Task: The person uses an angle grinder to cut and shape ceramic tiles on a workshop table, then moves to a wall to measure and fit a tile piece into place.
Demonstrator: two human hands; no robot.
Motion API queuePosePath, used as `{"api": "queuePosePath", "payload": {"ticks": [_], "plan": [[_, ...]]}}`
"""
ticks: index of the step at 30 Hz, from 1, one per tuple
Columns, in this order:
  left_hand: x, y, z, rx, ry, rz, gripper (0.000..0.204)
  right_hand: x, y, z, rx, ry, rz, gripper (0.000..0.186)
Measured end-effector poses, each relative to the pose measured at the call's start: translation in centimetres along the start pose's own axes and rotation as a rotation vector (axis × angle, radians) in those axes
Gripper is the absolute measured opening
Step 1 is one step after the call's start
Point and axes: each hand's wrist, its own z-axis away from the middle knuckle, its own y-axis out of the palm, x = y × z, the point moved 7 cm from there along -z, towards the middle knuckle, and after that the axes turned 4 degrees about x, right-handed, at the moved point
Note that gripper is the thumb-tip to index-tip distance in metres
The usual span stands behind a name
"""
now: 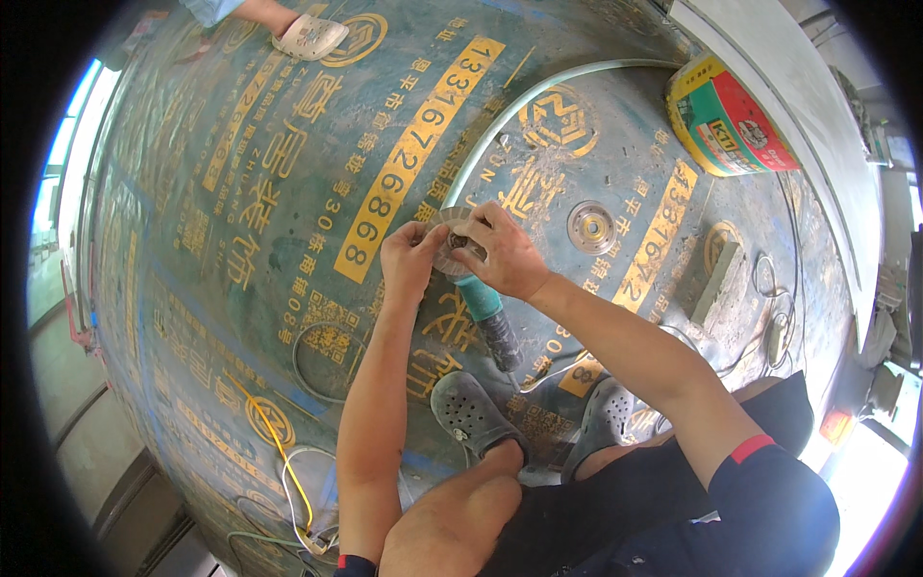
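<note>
I squat over an angle grinder (486,313) with a teal neck and dark handle, lying on the printed floor covering. Both hands meet at its head. My left hand (409,258) pinches the left edge of the round grey disc (450,242) mounted there. My right hand (505,252) covers the disc's right side, fingers at its centre; what it grips is hidden. A second, loose grinding disc (590,227) lies flat on the floor to the right, apart from both hands.
A red, green and yellow bucket (726,120) lies on its side at upper right. A grey block (716,282) and cables (769,317) lie right. Yellow and white cords (284,452) trail lower left. Another person's sandalled foot (308,37) stands at the top. My grey clogs (471,409) are below.
</note>
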Motion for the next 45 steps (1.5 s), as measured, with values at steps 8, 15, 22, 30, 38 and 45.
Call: {"api": "queuePosePath", "payload": {"ticks": [8,15,22,30,38,45], "plan": [[-0.5,0.0,0.2,0.008,-0.017,-0.057,0.019,-0.3,0.4,-0.7,0.017,0.227,0.072,0.04],[-0.7,0.1,0.2,0.001,0.004,-0.095,0.02,0.5,-0.6,-0.8,-0.039,0.012,0.05,0.042],[-0.8,0.3,0.4,0.014,-0.007,-0.069,0.021,0.7,-0.7,-0.9,-0.121,-0.025,0.099,0.038],[-0.5,-0.1,0.2,0.015,-0.021,-0.063,0.018,1.1,-0.3,-0.8,-0.08,-0.085,0.133,0.04],[-0.1,-0.1,0.0,0.012,-0.012,-0.074,0.017,1.3,-0.2,-0.5,-0.075,-0.114,0.216,0.037],[-0.2,-0.1,0.1,0.006,0.015,0.016,0.02,2.2,-1.2,0.1,-0.174,-0.159,0.298,0.038]]}}
